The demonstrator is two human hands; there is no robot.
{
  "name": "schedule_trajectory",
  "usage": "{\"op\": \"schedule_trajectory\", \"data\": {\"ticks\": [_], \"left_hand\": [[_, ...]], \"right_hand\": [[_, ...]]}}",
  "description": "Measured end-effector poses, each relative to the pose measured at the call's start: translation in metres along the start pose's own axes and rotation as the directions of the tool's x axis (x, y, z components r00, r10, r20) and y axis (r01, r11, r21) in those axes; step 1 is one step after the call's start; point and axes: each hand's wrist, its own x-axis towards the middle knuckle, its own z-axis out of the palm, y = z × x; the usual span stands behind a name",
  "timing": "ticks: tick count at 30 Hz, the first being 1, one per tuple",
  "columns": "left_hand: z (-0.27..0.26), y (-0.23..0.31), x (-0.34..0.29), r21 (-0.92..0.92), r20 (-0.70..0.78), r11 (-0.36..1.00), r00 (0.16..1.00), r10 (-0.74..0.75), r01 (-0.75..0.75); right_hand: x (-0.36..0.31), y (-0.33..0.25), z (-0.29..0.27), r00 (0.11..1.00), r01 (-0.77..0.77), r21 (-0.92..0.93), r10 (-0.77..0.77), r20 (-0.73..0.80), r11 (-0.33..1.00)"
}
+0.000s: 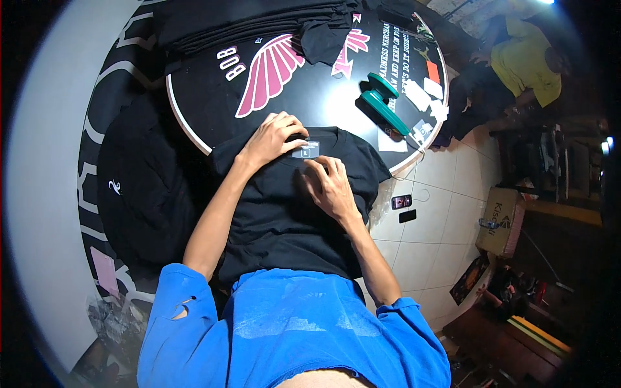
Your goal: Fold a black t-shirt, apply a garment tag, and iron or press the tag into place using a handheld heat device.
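Observation:
A black T-shirt (278,207) lies over the near edge of the round table and down toward my lap, its neckline facing away from me. Inside the collar sits a small dark neck label (306,150) with pale print. My left hand (275,138) is closed at the left of the label, its fingertips curled on the collar fabric. Just below and right of the label, my right hand (333,189) has bent fingers pinching the front of the neckline. Its thumb is partly hidden.
On the printed round table (213,123) are stacked black garments (252,24), a green handheld tool (385,107) and small papers (417,97). More black fabric (145,187) hangs at left. Two phones (402,202) lie right, near a cardboard box (501,223). A person in yellow (527,61) is beyond.

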Motion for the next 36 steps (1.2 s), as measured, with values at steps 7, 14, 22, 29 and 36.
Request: {"op": "schedule_trajectory", "data": {"ticks": [7,14,22,29,36], "left_hand": [[0.002,-0.011,0.011,-0.021,0.072,1.000,0.997,0.002,-0.001],[0.003,-0.019,0.021,-0.032,0.088,0.999,0.996,-0.017,0.020],[-0.009,-0.029,0.049,-0.232,0.280,0.959,0.955,-0.093,0.162],[-0.015,-0.030,0.058,-0.302,0.411,0.917,0.904,-0.121,0.260],[-0.012,-0.031,0.052,-0.311,0.352,0.927,0.932,-0.091,0.208]], "right_hand": [[-0.002,0.013,-0.024,0.990,-0.082,0.065,0.089,-0.108,0.995],[0.025,0.063,-0.065,0.946,-0.197,0.016,0.194,-0.261,0.980],[0.060,0.121,-0.091,0.919,-0.308,-0.248,0.220,-0.327,0.918],[0.054,0.074,-0.074,0.980,-0.174,-0.050,0.168,-0.107,0.983],[0.030,0.040,-0.047,0.996,-0.081,-0.028,0.080,-0.038,0.996]]}}
